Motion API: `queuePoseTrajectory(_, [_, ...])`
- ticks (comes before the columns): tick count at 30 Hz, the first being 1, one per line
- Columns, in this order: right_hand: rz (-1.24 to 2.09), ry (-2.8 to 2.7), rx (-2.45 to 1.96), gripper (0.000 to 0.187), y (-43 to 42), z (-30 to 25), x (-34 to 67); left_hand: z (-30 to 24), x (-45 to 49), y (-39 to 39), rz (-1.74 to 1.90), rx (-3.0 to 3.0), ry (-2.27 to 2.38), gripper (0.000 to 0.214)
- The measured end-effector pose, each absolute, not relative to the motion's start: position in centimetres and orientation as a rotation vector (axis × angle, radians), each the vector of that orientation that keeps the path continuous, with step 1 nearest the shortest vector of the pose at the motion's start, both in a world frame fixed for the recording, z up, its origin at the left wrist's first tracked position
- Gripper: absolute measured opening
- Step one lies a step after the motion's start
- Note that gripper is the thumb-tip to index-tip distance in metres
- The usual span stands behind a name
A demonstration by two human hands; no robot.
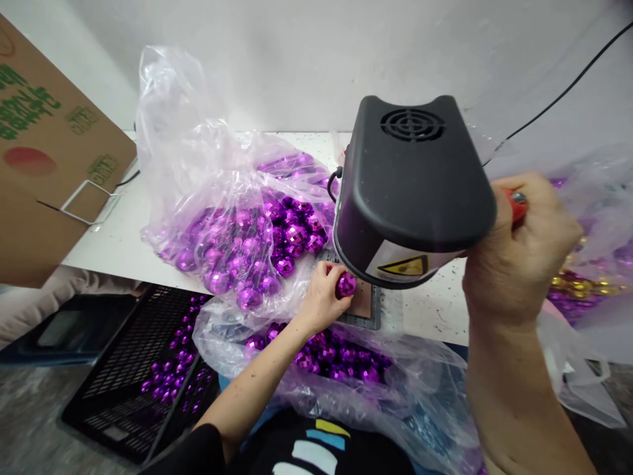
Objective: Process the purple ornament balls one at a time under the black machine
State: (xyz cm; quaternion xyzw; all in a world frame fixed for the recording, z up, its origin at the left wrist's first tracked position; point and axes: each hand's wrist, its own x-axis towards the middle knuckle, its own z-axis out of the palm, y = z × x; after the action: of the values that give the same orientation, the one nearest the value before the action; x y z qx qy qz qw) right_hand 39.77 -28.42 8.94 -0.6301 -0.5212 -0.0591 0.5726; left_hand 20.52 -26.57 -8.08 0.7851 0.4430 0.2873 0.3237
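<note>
Two hands are busy at the white desk (123, 244). The left hand (324, 297) reaches in from below, its fingers closed around a single faceted purple ball (345, 284), which it holds against a small brownish pad (366, 301) at the desk's near edge. Right above the ball hangs a black machine head (413, 185) with a round vent on top and a yellow warning label on its underside. The right hand (519, 257) is raised beside it, fist wrapped tight around a red handle (517, 204) that pokes out at the machine's right side.

Just left of the ball, a clear bag (237, 218) full of the same purple balls slumps on the desk. A second bag (346, 359) of them lies below the desk edge, under the left forearm. On the floor to the left stands a black crate (148, 369) with more balls scattered in it. A cardboard box (44, 152) leans in at the far left, and a black cable (558, 99) runs up the wall behind.
</note>
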Motion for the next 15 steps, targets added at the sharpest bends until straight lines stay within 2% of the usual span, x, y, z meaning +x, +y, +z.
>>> queuePoseTrajectory(6, [-0.152, -1.235, -1.466, 0.042, -28.4, 8.9, 39.7, -8.3, 20.6, -26.1, 0.744, 1.917, 1.161, 0.043])
queuePoseTrajectory(15, [-0.16, -1.249, -1.483, 0.046, -28.4, 9.1, 39.7, -7.8, 18.6, -24.8, 0.786, 1.512, 1.116, 0.051])
